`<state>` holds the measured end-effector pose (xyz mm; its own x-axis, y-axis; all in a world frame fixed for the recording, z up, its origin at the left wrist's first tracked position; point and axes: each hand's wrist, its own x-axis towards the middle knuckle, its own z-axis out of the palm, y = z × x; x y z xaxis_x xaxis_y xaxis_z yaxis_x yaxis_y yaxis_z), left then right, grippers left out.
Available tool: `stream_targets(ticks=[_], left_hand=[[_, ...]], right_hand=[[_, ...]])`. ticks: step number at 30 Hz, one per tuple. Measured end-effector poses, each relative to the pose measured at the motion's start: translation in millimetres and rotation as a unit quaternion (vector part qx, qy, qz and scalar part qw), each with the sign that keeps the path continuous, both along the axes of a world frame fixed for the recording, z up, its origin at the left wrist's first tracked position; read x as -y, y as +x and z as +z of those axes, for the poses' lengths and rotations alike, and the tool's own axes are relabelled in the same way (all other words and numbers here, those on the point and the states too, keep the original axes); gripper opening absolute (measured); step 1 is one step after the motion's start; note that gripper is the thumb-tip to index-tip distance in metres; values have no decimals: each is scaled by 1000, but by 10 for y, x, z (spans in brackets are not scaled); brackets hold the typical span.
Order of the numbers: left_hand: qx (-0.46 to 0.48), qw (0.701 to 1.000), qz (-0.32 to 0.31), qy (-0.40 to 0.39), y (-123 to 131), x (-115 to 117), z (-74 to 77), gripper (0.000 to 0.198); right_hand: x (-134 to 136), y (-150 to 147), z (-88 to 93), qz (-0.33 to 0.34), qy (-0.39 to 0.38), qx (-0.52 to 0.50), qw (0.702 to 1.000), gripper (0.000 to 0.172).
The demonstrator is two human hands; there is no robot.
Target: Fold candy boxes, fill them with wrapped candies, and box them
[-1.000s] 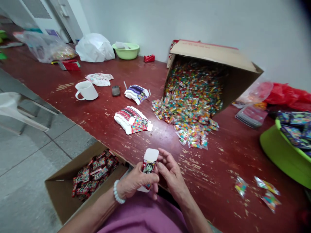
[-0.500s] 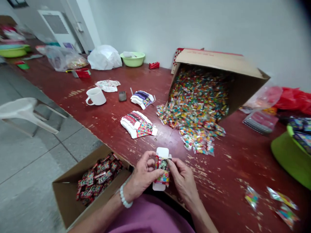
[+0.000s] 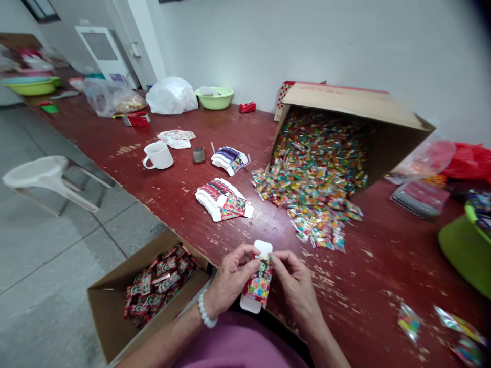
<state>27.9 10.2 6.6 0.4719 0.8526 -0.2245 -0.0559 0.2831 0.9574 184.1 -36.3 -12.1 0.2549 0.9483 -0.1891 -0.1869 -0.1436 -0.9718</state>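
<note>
A small printed candy box, red with colourful pictures and white end flaps sticking out, is held between my two hands above the table's front edge. My left hand pinches its left side near the upper end, thumb across the front. On the opposite side, my right hand grips the upper right edge between thumb and fingers. Beyond them lies a stack of flat red-and-white boxes, with a purple-and-white stack behind it. Wrapped candies spill from a tipped carton onto the table.
Below the table edge at left, an open carton holds several filled red boxes. A white mug stands on the red table. Loose candy packets lie front right, near a green basin. A white stool is on the floor.
My left hand has shifted up the box toward its top end, uncovering more of the lower front. The box tilts more to the right, and the view has shifted slightly.
</note>
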Motion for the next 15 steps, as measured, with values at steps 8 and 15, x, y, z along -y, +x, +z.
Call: stream_targets(ticks=[8, 15], left_hand=[[-41, 998, -3, 37, -6, -45, 51, 24], [97, 977, -60, -179, 25, -28, -19, 53]], right_hand=[[-82, 74, 82, 40, -4, -65, 997, 41], [-19, 58, 36, 8, 60, 50, 997, 18]])
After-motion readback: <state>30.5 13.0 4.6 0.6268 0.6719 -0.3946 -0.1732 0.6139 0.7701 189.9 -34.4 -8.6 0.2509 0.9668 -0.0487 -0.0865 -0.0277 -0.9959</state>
